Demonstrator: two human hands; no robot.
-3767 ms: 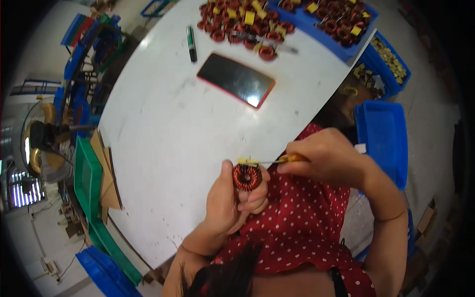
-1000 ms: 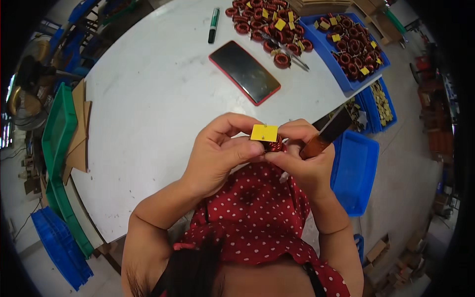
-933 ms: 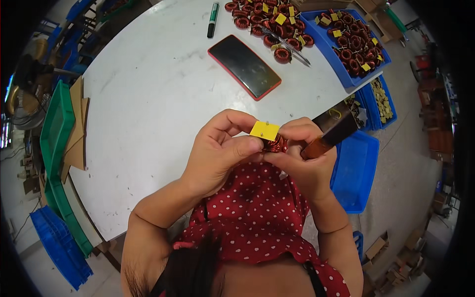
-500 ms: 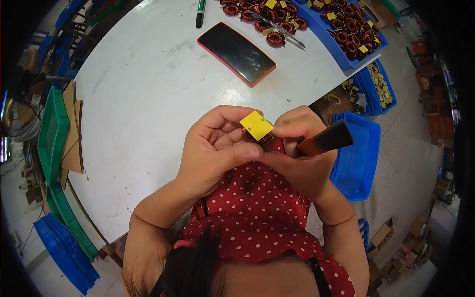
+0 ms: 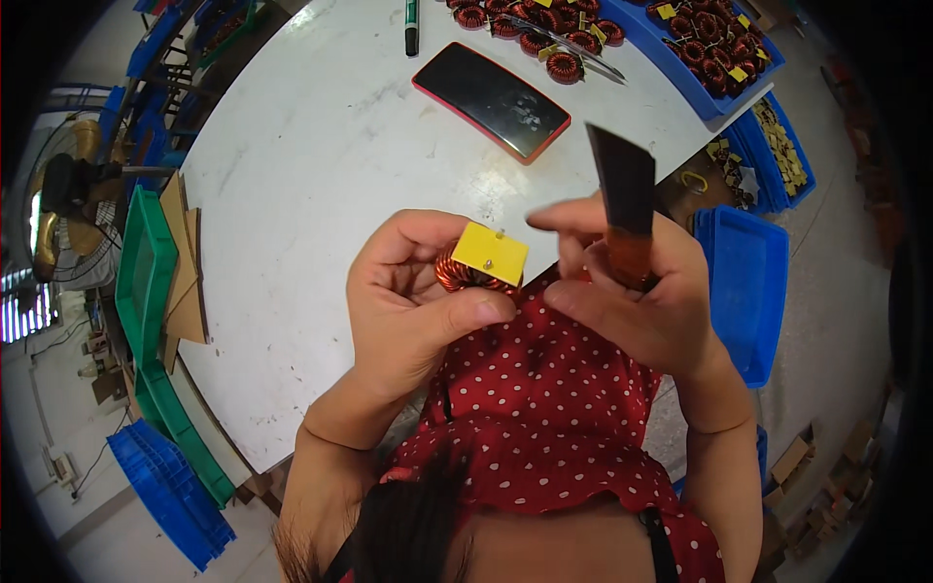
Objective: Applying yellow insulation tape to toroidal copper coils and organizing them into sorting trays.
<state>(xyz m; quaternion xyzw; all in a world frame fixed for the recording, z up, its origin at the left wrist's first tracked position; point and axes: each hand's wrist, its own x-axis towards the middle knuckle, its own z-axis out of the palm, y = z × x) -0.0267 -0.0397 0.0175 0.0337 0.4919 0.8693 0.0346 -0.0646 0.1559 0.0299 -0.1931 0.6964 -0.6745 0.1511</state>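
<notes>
My left hand point(image 5: 389, 301) pinches a copper-wound ring coil point(image 5: 453, 275) between thumb and fingers, over the table's near edge. A yellow square plate point(image 5: 492, 255) sits on the coil, with two small metal pin ends poking through it. To the right, my right hand point(image 5: 653, 316) is apart from the coil. It grips a dark flat-bladed tool point(image 5: 625, 180) with a brown lower part, held against the palm, blade pointing up and away. Its index finger stretches toward the plate, and its thumb is free of the coil.
On the white table point(image 5: 292, 194) lie a black phone with a red edge point(image 5: 494, 99), a green marker point(image 5: 412, 29), and tweezers point(image 5: 573, 49) across loose coils point(image 5: 564, 67). A blue tray point(image 5: 700, 102) holds several more coils. Blue bins point(image 5: 743, 291) stand at right, green trays point(image 5: 146, 277) at left.
My right hand has let go of the coil and drawn back to the right, its tool swinging from sideways to upright. The coil has turned slightly in my left hand. The whole view has shifted a little.
</notes>
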